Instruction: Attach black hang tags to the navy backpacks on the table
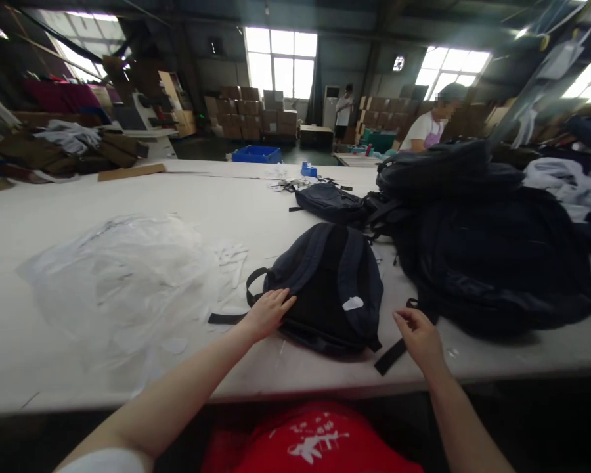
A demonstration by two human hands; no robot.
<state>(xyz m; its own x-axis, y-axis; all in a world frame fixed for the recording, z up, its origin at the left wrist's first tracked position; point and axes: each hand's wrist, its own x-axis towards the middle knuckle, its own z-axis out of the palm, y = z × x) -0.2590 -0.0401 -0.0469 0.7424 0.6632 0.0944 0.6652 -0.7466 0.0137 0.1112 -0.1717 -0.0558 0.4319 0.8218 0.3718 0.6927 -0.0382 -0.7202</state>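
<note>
On the table [201, 190], our left hand [270, 309] rests, fingers extended, on the bag [320, 302], apparently steadying it. Our right hand [422, 336] hovers beside it, fingertips pinched; whether on anything, we cannot tell. Two-handed work would call for bringing it in.

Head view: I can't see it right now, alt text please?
The left grip rests on a dark backpack lying straps-up on a white table; the right grip, curled, is just off the backpack's right side. Translucent plastic lies to the left, and dark bags are piled to the right. Two people are visible beyond the table.
</note>
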